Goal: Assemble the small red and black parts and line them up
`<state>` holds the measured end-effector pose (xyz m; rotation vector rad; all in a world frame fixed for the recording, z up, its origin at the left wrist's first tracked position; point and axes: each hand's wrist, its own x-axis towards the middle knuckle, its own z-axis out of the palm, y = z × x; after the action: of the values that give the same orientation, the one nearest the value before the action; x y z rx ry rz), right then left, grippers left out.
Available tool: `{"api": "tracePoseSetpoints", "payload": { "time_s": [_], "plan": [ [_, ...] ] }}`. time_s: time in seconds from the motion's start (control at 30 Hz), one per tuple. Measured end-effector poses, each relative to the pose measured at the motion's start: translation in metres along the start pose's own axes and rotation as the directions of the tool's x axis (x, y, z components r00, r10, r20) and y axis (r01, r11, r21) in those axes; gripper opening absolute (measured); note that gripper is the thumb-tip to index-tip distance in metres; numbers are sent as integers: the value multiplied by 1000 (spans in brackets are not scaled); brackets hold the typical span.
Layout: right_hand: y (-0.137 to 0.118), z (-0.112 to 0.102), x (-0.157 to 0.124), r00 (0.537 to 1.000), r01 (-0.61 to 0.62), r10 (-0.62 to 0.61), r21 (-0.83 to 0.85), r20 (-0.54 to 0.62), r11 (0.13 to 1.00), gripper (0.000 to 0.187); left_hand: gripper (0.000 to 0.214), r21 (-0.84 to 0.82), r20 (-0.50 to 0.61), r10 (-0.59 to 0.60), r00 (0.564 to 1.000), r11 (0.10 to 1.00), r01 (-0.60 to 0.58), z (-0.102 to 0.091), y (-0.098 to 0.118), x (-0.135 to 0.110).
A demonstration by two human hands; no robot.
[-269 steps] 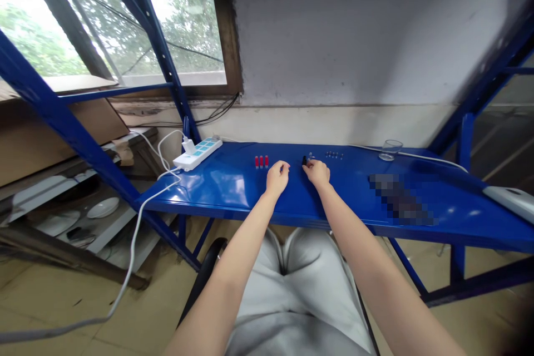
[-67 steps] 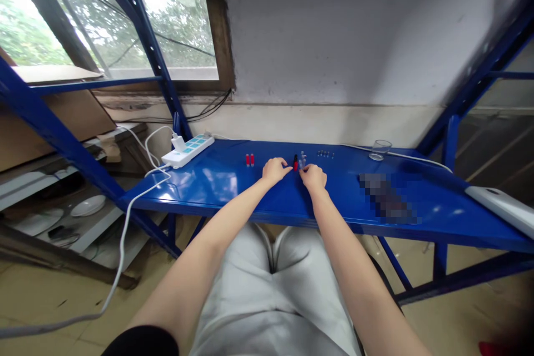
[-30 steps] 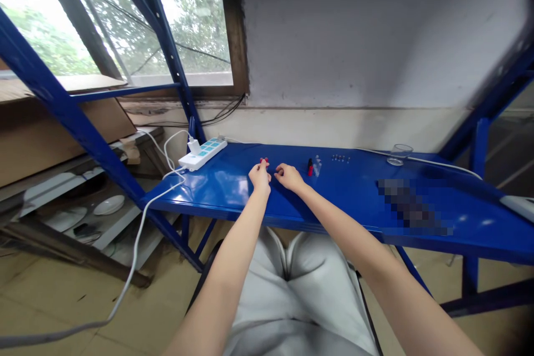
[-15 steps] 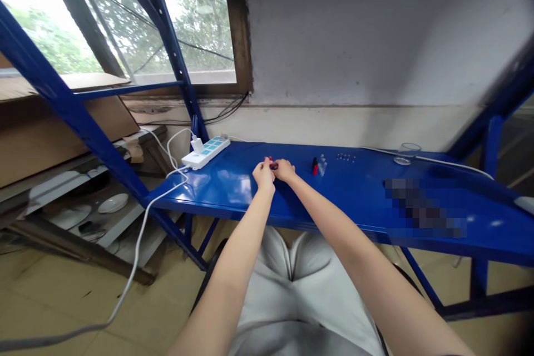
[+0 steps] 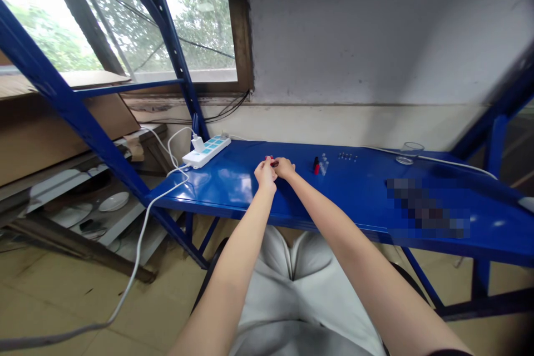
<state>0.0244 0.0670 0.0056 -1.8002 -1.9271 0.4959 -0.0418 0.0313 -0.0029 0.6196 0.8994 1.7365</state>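
My left hand (image 5: 265,174) and my right hand (image 5: 284,167) meet over the blue metal shelf top (image 5: 233,189), fingertips close together. A small red piece (image 5: 269,158) shows at my left fingertips, and a small dark piece (image 5: 275,164) sits at my right fingertips; both are too small to make out clearly. To the right stand a black-and-red item (image 5: 316,165) and several small clear vials (image 5: 324,168). Further right lies a row of tiny dark studs (image 5: 347,156).
A white power strip (image 5: 207,151) with a plugged-in charger lies at the left of the shelf. A drinking glass (image 5: 410,152) stands at the back right. White cables run along the shelf. A pixelated patch (image 5: 428,208) covers part of the top.
My hands have stayed together over the red and dark pieces since half a second ago. Compared with earlier frames, they have moved left of the vials and closed in on each other.
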Motion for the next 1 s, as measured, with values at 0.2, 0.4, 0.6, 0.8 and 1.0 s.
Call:
{"api": "tracePoseSetpoints", "payload": {
  "time_s": [0.2, 0.4, 0.6, 0.8, 1.0],
  "plan": [
    [0, 2, 4, 1000, -19, 19, 14, -5, 1000, 25, 34, 32, -18, -14, 1000, 999, 14, 0, 1, -1],
    [0, 6, 6, 999, -13, 15, 36, -35, 999, 22, 34, 2, 0, -18, 1000, 1000, 18, 1, 4, -4],
    [5, 2, 2, 998, 1, 3, 56, -67, 998, 17, 34, -3, 15, -9, 1000, 1000, 9, 1, 3, -5],
    [17, -18, -9, 985, 107, -100, 44, -140, 993, 14, 35, 29, 34, -9, 999, 1000, 8, 2, 6, -8],
    [34, -42, -39, 917, 327, -286, 112, -279, 938, 19, 34, 46, 97, -22, 995, 999, 18, 3, 7, -10]
  ]
}}
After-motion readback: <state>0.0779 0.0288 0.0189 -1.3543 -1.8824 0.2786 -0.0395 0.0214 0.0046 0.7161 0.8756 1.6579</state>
